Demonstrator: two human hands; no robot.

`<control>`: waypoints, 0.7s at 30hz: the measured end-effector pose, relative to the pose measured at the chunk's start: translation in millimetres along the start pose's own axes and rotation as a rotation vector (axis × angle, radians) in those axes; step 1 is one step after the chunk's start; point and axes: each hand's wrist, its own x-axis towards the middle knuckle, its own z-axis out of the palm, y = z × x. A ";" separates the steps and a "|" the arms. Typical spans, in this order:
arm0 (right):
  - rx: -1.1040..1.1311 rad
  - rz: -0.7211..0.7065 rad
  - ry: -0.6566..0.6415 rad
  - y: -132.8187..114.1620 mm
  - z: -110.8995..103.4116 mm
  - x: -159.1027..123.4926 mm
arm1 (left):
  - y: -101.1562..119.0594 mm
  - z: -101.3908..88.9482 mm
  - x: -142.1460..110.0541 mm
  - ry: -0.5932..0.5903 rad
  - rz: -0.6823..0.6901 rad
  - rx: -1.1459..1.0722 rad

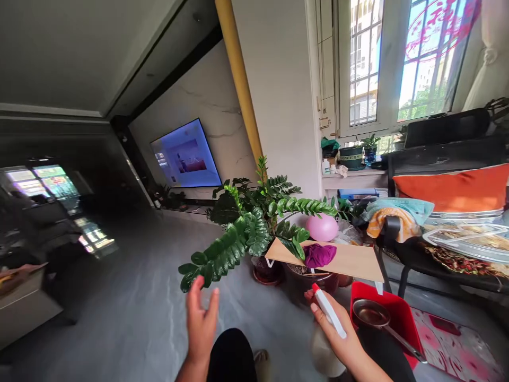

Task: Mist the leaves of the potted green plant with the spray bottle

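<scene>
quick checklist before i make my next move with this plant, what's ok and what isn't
1. Spray bottle gripped: ok, in the right hand.
2. Red nozzle facing away from the person: ok.
3. Left hand free: ok, it holds nothing, fingers apart.
4. Left fingertips touching the plant: cannot tell, they overlap the lowest leaves in view.
5. Wooden board clear: not ok, a crumpled purple cloth lies on it.
6. Liquid in the bottle: cannot tell, its body is blurred.
</scene>
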 end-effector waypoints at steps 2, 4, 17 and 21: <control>0.028 -0.002 -0.072 -5.0 10.2 0.4 | -5.7 -24.2 29.6 0.164 -0.064 -0.017; 0.064 -0.002 -0.152 -8.8 21.6 -0.1 | -13.2 -41.5 56.4 0.236 -0.288 -0.134; 0.041 -0.066 -0.442 -17.4 72.4 1.0 | -29.9 -37.4 89.7 -0.036 -0.652 -0.764; -0.013 -0.023 -0.431 -7.9 75.9 3.3 | -22.9 -33.5 81.4 -0.068 -0.664 -0.792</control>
